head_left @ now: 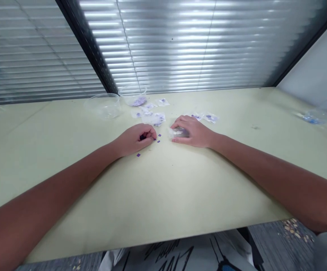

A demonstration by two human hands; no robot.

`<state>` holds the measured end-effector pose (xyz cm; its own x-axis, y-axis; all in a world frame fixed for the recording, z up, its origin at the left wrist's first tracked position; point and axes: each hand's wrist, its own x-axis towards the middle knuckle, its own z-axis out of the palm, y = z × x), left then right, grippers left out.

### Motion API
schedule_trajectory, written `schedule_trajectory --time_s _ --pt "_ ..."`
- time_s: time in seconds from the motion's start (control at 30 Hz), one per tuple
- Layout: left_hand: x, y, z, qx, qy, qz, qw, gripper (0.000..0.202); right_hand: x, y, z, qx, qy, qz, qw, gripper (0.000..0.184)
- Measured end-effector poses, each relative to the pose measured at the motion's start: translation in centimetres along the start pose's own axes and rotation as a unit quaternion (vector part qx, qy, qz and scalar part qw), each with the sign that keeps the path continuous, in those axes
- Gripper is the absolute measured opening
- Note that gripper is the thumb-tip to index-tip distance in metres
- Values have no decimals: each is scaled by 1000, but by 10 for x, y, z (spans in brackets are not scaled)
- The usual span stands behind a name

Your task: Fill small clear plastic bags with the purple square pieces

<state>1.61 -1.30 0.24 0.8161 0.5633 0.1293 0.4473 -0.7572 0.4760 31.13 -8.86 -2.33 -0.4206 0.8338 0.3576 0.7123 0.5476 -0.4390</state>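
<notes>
My left hand (137,138) rests on the pale green table (163,195), fingers curled into a pinch on small purple square pieces. A few loose purple squares (158,140) lie just right of its fingertips, and one more (138,154) lies below it. My right hand (190,131) lies a little to the right, fingers closed on a small clear plastic bag (177,132) pressed against the table.
Behind the hands lie several small clear bags with purple pieces (153,117), with more such bags (211,118) to the right. Two clear plastic bowls stand further back: an empty one (104,105) and one holding purple pieces (133,95). Clear plastic packaging (320,114) lies at the right edge. Window blinds rise behind the table.
</notes>
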Motion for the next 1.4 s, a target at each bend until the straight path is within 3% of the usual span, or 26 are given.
schedule_trajectory --time_s 1.4 --pt "-2 -1 0 0 8 7 1000 19 -1 -5 0 19 19 13 1000 45"
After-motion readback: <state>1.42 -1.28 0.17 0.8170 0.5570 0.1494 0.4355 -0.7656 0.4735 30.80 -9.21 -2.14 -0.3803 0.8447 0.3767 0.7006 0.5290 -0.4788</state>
